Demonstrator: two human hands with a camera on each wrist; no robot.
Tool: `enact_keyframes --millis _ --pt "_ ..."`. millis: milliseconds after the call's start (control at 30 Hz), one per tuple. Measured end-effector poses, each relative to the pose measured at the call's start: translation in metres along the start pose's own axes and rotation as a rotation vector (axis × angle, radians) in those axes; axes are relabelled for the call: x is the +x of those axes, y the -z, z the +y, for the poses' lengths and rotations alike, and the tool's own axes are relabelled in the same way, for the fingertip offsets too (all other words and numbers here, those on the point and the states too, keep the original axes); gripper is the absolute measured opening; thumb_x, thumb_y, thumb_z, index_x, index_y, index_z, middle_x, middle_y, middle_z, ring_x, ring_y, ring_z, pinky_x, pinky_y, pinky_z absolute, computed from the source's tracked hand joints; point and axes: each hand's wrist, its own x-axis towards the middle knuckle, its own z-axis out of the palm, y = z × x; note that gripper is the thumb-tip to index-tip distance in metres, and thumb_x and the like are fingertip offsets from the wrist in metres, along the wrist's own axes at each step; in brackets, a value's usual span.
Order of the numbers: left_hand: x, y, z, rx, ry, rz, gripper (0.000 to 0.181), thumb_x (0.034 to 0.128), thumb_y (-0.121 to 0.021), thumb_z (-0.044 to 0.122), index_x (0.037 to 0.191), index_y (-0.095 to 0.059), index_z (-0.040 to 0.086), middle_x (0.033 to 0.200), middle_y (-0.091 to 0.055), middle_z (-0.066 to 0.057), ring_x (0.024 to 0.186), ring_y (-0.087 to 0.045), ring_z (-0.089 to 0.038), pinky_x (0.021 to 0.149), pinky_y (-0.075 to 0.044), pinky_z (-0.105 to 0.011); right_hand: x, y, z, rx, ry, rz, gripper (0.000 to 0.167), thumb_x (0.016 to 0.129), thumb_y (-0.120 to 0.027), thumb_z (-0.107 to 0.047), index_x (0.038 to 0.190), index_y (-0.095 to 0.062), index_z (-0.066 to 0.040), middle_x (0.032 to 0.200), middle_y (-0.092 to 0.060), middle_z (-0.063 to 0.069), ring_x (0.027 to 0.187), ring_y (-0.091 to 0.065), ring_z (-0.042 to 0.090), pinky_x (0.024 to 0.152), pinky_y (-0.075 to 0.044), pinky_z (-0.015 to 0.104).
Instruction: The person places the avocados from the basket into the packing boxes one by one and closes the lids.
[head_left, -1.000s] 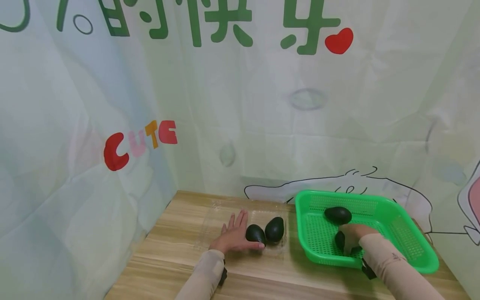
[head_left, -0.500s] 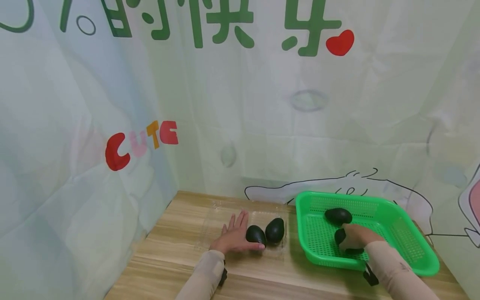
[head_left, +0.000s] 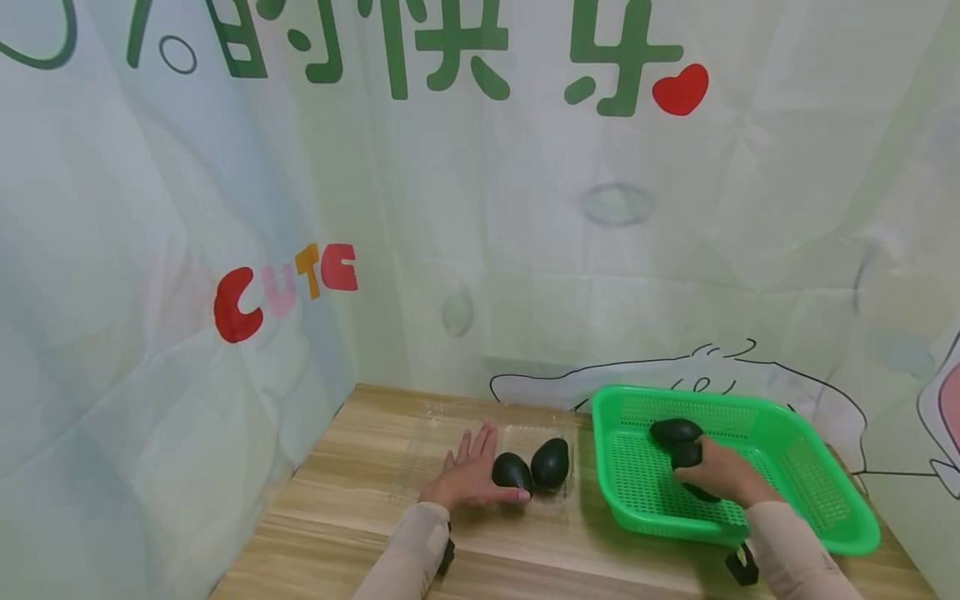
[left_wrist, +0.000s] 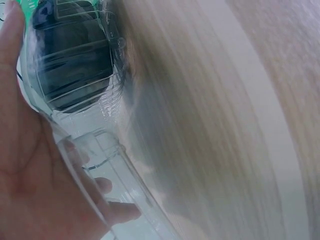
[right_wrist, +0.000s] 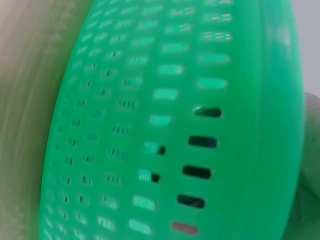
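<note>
In the head view, my left hand [head_left: 472, 481] rests on a clear plastic tray [head_left: 525, 433], fingers extended and thumb out along the near side of an avocado [head_left: 512, 472]. Beside that one lies another avocado [head_left: 551, 463], also in the tray. The left wrist view shows dark fruit [left_wrist: 75, 55] through ridged plastic. My right hand [head_left: 720, 472] is inside the green basket [head_left: 855, 521], gripping an avocado [head_left: 686, 454]. Just behind it lies a further avocado [head_left: 676, 430]. A dark shape [head_left: 703, 492] below my fingers is partly hidden; I cannot tell if it is a separate avocado.
Both containers stand on a wood-grain table [head_left: 322, 517]. A printed cloth backdrop [head_left: 465, 217] hangs behind and to the left. In the right wrist view, the perforated basket wall [right_wrist: 165, 120] hides most of the right hand's work.
My right hand has moved slightly up and back within the basket, bringing the avocado in it nearer the rear one. My left hand stays in place on the tray.
</note>
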Motion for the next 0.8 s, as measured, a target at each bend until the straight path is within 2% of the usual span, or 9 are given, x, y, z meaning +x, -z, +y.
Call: enact_keyframes --millis 100,367,467,600,800 --pt "0.000 0.001 0.000 0.007 -0.003 0.003 0.133 0.0729 -0.069 0.081 0.164 -0.008 0.006 0.171 -0.004 -0.014 0.154 -0.003 -0.047 0.115 -0.012 -0.073 -0.002 0.001 -0.001 0.023 -0.012 0.022 0.099 0.091 -0.071 -0.049 0.139 -0.029 0.026 0.125 -0.052 0.046 0.109 -0.059 0.056 0.082 -0.052 0.061" --pt "0.000 0.000 -0.001 0.009 -0.006 -0.004 0.134 0.0718 -0.066 0.085 0.164 -0.007 0.007 0.171 -0.003 -0.013 0.154 -0.002 -0.047 0.115 -0.012 -0.074 -0.008 0.007 -0.004 0.095 -0.062 0.099 0.096 0.092 -0.067 -0.056 0.134 -0.031 0.022 0.111 -0.058 0.038 0.089 -0.065 0.036 0.067 -0.052 0.048" --pt "0.000 -0.001 -0.003 0.020 -0.012 0.000 0.133 0.0723 -0.065 0.085 0.164 -0.008 0.007 0.171 -0.003 -0.013 0.154 -0.003 -0.048 0.114 -0.014 -0.074 -0.011 0.009 -0.005 0.101 -0.070 0.118 0.098 0.092 -0.066 -0.057 0.137 -0.028 0.023 0.115 -0.056 0.043 0.091 -0.065 0.041 0.068 -0.053 0.049" --pt "0.002 -0.003 -0.005 0.019 -0.015 0.003 0.133 0.0724 -0.064 0.086 0.164 -0.007 0.008 0.171 -0.003 -0.013 0.154 -0.002 -0.048 0.113 -0.015 -0.075 -0.013 0.011 -0.009 0.097 -0.074 0.162 0.098 0.094 -0.064 -0.054 0.139 -0.027 0.024 0.125 -0.049 0.048 0.102 -0.062 0.052 0.074 -0.054 0.054" --pt "0.002 -0.002 -0.006 0.012 -0.014 0.000 0.133 0.0725 -0.064 0.086 0.164 -0.006 0.008 0.172 -0.002 -0.012 0.154 -0.001 -0.047 0.113 -0.014 -0.075 -0.018 0.014 -0.015 0.126 -0.070 0.238 0.093 0.096 -0.062 -0.054 0.140 -0.031 0.022 0.126 -0.052 0.043 0.102 -0.062 0.047 0.073 -0.053 0.052"
